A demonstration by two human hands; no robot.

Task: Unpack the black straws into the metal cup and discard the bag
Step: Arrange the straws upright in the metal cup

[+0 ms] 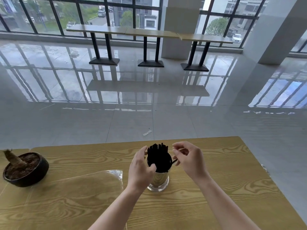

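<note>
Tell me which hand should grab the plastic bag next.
Left. The clear bag lies left of the metal cup, beside the left hand; the right hand is across the cup, apparently pinching a straw.

head-worn | faces forward-down | near metal cup | windows far

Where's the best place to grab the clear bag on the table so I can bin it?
Pinch the clear bag at its crinkled end nearest the metal cup. That end looks puckered up off the table, while the rest lies flat with little to catch. Come from above on the cup's side, probably with the left hand, which is closest.
</note>
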